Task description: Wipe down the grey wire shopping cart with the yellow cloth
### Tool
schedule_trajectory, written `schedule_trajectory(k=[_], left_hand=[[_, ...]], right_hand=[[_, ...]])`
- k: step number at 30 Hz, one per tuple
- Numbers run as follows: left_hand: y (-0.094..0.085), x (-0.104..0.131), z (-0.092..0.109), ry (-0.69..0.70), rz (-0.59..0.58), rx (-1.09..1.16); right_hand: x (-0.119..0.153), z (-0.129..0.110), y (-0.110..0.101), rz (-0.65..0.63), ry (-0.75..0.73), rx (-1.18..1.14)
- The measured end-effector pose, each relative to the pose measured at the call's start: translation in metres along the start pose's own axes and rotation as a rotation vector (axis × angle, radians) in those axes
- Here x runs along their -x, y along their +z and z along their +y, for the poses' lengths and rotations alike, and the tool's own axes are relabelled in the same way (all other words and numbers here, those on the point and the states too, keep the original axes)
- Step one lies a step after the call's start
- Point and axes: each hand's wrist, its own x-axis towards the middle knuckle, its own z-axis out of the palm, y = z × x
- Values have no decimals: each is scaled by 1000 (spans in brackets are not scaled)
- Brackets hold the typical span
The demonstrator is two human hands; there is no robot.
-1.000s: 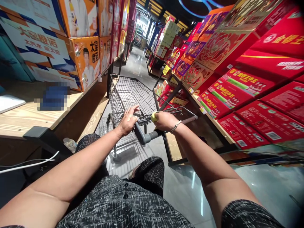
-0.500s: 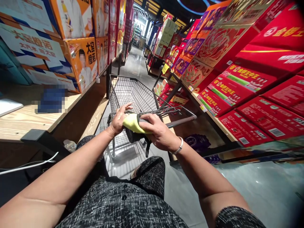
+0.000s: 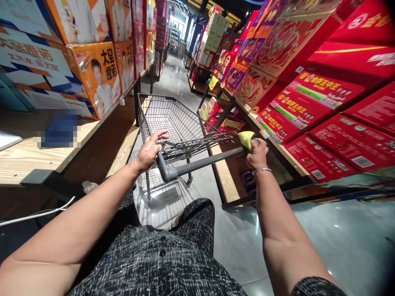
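A wire shopping cart stands in front of me, its grey handle bar running across towards the right. My left hand grips the cart's left rim by the handle's corner, fingers bent over the wire and part of the grip hidden. Over at the handle's right end, my right hand is closed round a yellow-green cloth with a dark grey side. The cloth lies against the end of the handle, and a bracelet circles that wrist.
Orange and white cartons are stacked on a wooden shelf at left, beside a blurred blue object. Red boxes fill the right shelf. Between the shelves an aisle runs back. White cables hang at lower left.
My right hand has moved right with the cloth, from beside my left hand to the handle's far end. The left hand has shifted slightly left, and the handle's left corner now shows.
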Motion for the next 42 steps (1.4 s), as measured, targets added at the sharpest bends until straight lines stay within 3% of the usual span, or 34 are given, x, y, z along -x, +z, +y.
schedule_trajectory(k=[4,8,11,14,16,19,22,25,27,30,34,36,39,42], left_hand=[[1,0,2,-14,-15,15],[1,-2,0,13,-1,21],[3,-3,-2,19,-8,26],[6,-3,-3,10,13,48],[7,-3,-3,-2,30,55],[1,-2,-4,-50,26,64],[-10,-3,-7,-113,40,69],[-22,-5,-11,-173,107,30],[-29,-7,-12,-213,165,-23],[-37,-10,-3,-252,257,-189],[-40,-8,45,-195,317,-414],[-33,0,79,-70,227,-457],[-13,18,120,88,-61,-551],[12,34,126,180,-262,-816]], right_hand=[[5,-29,11,101,245,-67],[59,-88,26,210,241,-155],[117,-134,37,267,78,-236],[167,-176,42,134,-152,-230],[186,-197,38,94,-363,-277],[189,-213,20,194,-637,-401],[165,-208,-1,254,-812,-450],[125,-184,-11,226,-831,-422],[95,-160,-11,180,-743,-347],[54,-116,-6,100,-497,-165],[12,-67,4,107,-175,-57],[-2,-53,6,106,-67,-39],[-14,-50,5,47,-57,4],[-14,-58,-2,-25,-133,65]])
